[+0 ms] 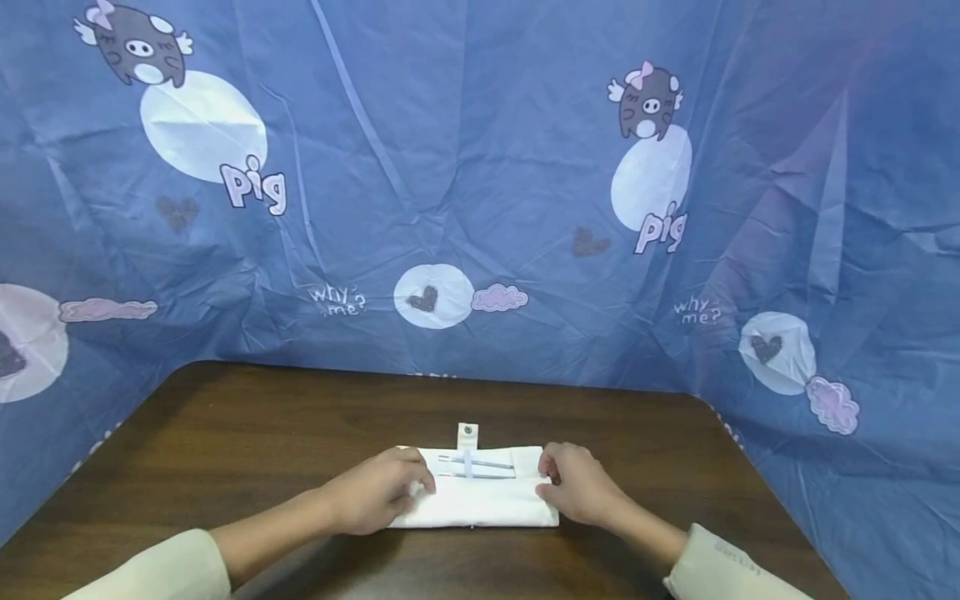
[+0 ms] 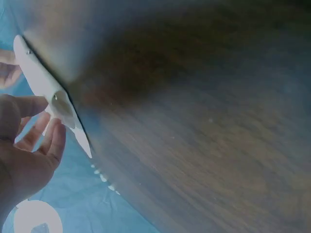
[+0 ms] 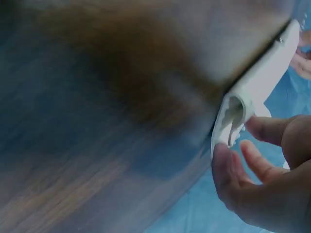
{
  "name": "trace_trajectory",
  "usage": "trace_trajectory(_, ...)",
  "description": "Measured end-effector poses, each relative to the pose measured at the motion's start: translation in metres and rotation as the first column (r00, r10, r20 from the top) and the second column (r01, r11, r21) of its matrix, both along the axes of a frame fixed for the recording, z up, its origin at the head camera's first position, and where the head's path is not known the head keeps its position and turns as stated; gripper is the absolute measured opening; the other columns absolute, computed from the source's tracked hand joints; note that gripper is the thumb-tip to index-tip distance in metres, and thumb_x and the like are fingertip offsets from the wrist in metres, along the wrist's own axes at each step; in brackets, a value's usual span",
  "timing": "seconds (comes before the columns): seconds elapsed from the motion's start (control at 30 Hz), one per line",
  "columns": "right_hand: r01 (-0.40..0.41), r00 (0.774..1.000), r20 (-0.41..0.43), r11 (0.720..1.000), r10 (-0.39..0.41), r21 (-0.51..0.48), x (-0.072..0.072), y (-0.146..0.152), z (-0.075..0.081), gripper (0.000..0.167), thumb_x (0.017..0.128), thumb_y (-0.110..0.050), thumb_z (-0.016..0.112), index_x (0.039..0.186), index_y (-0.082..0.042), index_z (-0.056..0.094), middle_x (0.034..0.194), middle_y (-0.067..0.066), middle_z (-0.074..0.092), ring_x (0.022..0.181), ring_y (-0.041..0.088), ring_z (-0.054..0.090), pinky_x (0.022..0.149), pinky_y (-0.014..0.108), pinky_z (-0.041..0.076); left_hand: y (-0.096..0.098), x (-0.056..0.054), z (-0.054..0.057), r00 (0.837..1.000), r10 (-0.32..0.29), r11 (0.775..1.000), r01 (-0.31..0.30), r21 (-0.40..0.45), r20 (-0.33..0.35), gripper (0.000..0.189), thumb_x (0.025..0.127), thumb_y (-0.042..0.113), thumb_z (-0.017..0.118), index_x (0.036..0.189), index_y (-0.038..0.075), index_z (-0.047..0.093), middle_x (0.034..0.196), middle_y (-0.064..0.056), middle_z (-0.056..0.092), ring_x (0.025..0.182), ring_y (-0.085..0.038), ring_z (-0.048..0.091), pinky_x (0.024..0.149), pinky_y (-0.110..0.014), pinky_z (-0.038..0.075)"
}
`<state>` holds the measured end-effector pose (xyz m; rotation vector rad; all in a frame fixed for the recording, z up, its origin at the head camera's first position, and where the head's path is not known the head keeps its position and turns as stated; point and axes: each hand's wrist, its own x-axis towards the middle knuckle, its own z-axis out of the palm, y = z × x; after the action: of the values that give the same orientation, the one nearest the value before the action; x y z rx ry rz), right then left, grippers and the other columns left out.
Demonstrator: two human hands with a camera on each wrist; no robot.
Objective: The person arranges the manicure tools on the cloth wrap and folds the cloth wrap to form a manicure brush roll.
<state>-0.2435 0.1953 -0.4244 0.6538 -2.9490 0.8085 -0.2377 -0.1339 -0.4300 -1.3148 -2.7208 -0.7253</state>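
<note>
A white tool roll, partly folded up from its near edge, lies on the brown table. On its uncovered far part, two slim metal tools lie under a pale strap. A tab with a metal snap sticks out from the far edge. My left hand holds the roll's left end, fingers curled and thumb by the fold. At the right end, my right hand holds the roll; the right wrist view shows its thumb at the rolled fold and a finger on the flat flap.
The brown wooden table has rounded far corners. Behind and beside it hangs a blue cloth printed with pigs, hearts and lettering. Light sleeves cover both forearms below the wrists.
</note>
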Motion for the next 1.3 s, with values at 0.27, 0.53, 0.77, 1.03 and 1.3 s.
trace_trajectory(0.27,-0.217,0.944,-0.206,0.956,0.257,0.199,0.008,0.002,-0.008,0.005,0.094,-0.014,0.073,0.098,-0.012,0.072,0.097,-0.005,0.066,0.089,0.010,0.056,0.077,0.031,0.051,-0.005,0.013,0.000,0.997,-0.024,0.994,0.016,-0.109,-0.072,0.022,0.093,0.024,0.075,0.113,0.016,0.071,0.113,0.008,0.064,0.105,-0.011,0.057,0.094,-0.037,0.051)
trace_trajectory(0.53,-0.346,0.821,-0.264,0.810,0.506,0.474,0.008,0.011,-0.013,0.037,0.094,-0.041,0.073,0.120,-0.015,0.064,0.110,-0.002,0.062,0.097,0.011,0.056,0.082,0.029,0.050,-0.005,0.015,-0.002,0.991,-0.032,0.985,0.010,-0.171,-0.127,0.038,0.085,0.026,0.084,0.117,0.018,0.066,0.112,0.009,0.062,0.098,-0.008,0.054,0.083,-0.028,0.051)
trace_trajectory(0.77,-0.341,0.739,-0.316,0.735,0.595,0.586,0.008,0.009,-0.014,0.033,0.095,-0.030,0.070,0.121,-0.012,0.061,0.105,-0.002,0.061,0.090,0.010,0.055,0.077,0.026,0.051,-0.005,0.013,-0.003,0.985,-0.077,0.982,0.047,-0.185,-0.154,0.032,0.088,0.016,0.078,0.117,0.015,0.066,0.112,0.006,0.064,0.098,-0.008,0.058,0.085,-0.029,0.052)
trace_trajectory(1.03,-0.405,0.751,-0.286,0.758,0.594,0.511,0.010,0.008,-0.008,0.027,0.099,-0.022,0.065,0.122,-0.008,0.062,0.100,-0.003,0.064,0.087,0.006,0.058,0.078,0.028,0.054,-0.005,0.009,0.008,0.995,-0.093,0.981,0.085,-0.172,-0.037,0.025,0.095,0.006,0.068,0.120,0.009,0.067,0.115,0.002,0.068,0.104,-0.005,0.061,0.087,-0.029,0.054)
trace_trajectory(1.3,-0.465,0.850,-0.116,0.836,0.514,0.293,-0.007,0.007,0.003,0.026,0.104,-0.015,0.060,0.127,-0.003,0.064,0.114,0.003,0.070,0.107,0.013,0.066,0.090,0.036,0.055,-0.006,-0.015,0.016,0.992,-0.093,0.992,0.099,-0.077,0.084,0.020,0.096,-0.002,0.063,0.112,0.009,0.071,0.105,0.008,0.071,0.092,-0.001,0.060,0.081,-0.028,0.053)
